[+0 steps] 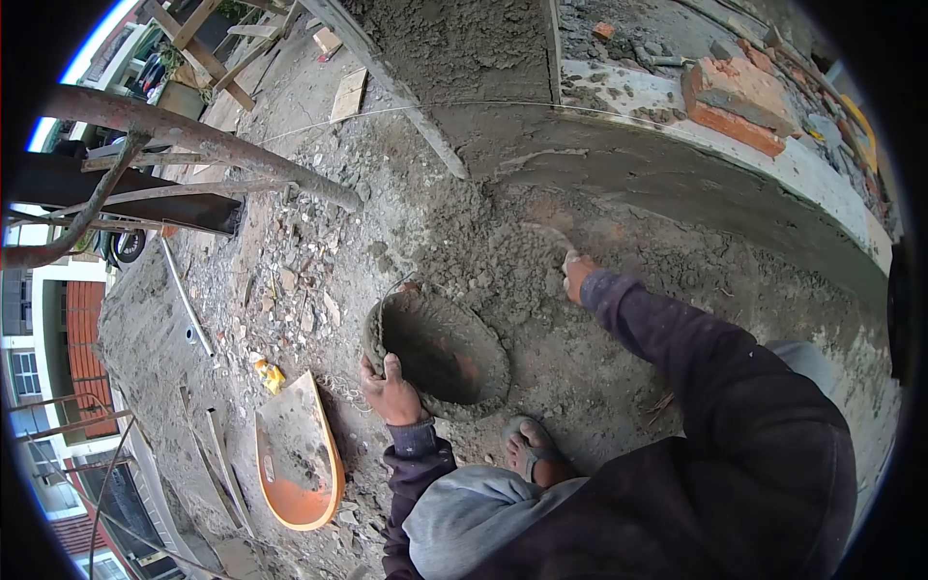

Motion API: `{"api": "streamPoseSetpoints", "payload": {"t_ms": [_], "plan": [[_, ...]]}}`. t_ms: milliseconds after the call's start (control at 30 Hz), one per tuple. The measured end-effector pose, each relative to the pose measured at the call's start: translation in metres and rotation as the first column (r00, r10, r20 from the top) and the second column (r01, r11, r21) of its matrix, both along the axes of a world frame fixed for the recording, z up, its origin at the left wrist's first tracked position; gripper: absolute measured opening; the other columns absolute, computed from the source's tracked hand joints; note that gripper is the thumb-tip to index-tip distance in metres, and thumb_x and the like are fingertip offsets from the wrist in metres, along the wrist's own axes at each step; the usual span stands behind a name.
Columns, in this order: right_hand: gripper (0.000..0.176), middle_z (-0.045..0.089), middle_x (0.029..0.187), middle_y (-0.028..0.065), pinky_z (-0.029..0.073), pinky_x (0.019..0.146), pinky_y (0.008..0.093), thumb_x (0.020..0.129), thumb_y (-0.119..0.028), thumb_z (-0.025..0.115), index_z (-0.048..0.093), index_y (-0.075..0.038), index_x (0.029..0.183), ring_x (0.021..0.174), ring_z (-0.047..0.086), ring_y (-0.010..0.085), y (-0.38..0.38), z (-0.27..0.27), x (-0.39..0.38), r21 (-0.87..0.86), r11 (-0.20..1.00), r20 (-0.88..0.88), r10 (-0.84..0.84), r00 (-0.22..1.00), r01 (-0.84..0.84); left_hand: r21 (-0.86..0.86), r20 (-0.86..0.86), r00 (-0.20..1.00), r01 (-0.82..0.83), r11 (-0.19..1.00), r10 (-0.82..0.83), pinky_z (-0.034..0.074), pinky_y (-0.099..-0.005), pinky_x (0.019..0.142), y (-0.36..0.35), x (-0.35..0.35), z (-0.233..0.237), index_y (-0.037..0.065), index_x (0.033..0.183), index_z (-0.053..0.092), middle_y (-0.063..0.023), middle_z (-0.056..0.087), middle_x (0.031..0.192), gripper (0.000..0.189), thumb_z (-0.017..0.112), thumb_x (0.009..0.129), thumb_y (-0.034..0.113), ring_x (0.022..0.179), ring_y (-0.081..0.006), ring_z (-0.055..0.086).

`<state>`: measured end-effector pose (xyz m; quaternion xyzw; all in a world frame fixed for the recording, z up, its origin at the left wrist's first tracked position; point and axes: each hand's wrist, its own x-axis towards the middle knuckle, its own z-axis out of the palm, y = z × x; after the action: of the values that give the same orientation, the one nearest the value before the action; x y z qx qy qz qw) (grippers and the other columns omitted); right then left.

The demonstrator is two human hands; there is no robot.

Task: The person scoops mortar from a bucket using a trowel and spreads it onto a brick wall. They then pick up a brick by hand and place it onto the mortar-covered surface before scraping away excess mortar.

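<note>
My left hand [391,391] is closed on the near left rim of a dark, mortar-caked bucket [491,348]. The bucket leans over on the ground, its mouth turned towards the loose mortar; some grey residue lines its inside. My right hand [578,276] is closed on what looks like a trowel [551,233], of which only a pale curved edge shows. Mortar around it hides the rest. Wet grey mortar [493,261] lies heaped between the bucket and my right hand. My sandalled foot [529,445] stands just below the bucket.
A freshly plastered low wall [667,169] runs along the upper right, with broken bricks [739,106] on its ledge. Rusty scaffold pipes [222,150] reach in from the left. An orange cut-open container [334,474] lies at lower left near a metal strip [230,464]. A string crosses above.
</note>
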<state>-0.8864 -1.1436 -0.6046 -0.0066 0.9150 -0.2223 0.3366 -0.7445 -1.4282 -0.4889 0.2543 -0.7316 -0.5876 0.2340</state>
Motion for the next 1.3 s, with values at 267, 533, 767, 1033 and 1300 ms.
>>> {"api": "streamPoseSetpoints", "payload": {"t_ms": [267,533,767,1033,1300], "plan": [[0.029,0.058,0.078,0.0172,0.049,0.061,0.0398,0.078,-0.023,0.050,0.046,0.000,0.096,0.071,0.058,0.0328,-0.079,0.064,0.053,-0.344,0.867,-0.254,0.285,0.924,-0.361,-0.015,-0.027,0.998,-0.049,0.999,0.048,0.037,-0.0266,0.080,0.014,0.019,0.011,-0.007,0.109,0.044,-0.0118,0.054,0.098,0.034,0.051,0.081,0.011,0.086,-0.0165,0.050],[0.027,0.058,0.098,0.0174,0.046,0.075,0.0412,0.080,-0.012,0.044,0.047,0.000,0.104,0.088,0.057,0.0332,-0.108,-0.044,-0.124,0.068,0.995,-0.328,-0.044,0.944,0.071,-0.108,-0.013,0.998,-0.056,0.993,0.055,0.036,-0.0283,0.083,0.002,0.007,-0.004,-0.009,0.112,0.041,-0.0155,0.052,0.101,0.037,0.049,0.082,0.011,0.090,-0.0198,0.049],[0.036,0.057,0.089,0.0204,0.044,0.075,0.0418,0.077,-0.028,0.052,0.047,0.001,0.098,0.087,0.054,0.0368,-0.067,0.042,-0.004,-0.261,0.740,-0.319,0.540,0.779,-0.620,-0.075,0.018,1.000,-0.022,0.997,0.023,0.037,-0.0295,0.083,-0.003,-0.004,0.006,-0.010,0.113,0.040,-0.0170,0.053,0.100,0.040,0.050,0.079,0.010,0.089,-0.0215,0.050],[0.035,0.053,0.103,0.0219,0.043,0.078,0.0395,0.081,-0.021,0.050,0.046,0.003,0.105,0.096,0.052,0.0323,0.032,-0.007,0.073,-0.024,0.886,-0.097,-0.464,0.881,0.464,-0.276,0.185,0.977,-0.050,0.960,0.104,0.034,-0.0330,0.086,0.021,0.020,0.001,-0.011,0.113,0.038,-0.0219,0.050,0.102,0.051,0.044,0.065,0.005,0.091,-0.0279,0.048],[0.025,0.057,0.084,0.0186,0.045,0.066,0.0421,0.066,-0.008,0.052,0.051,-0.001,0.089,0.078,0.056,0.0358,-0.078,0.030,0.159,-0.581,0.686,-0.210,0.393,0.895,-0.438,-0.414,0.162,0.974,-0.080,0.907,0.160,0.034,-0.0328,0.088,0.041,0.036,0.007,-0.013,0.118,0.034,-0.0253,0.046,0.110,0.061,0.048,0.061,0.005,0.098,-0.0307,0.047]]}}
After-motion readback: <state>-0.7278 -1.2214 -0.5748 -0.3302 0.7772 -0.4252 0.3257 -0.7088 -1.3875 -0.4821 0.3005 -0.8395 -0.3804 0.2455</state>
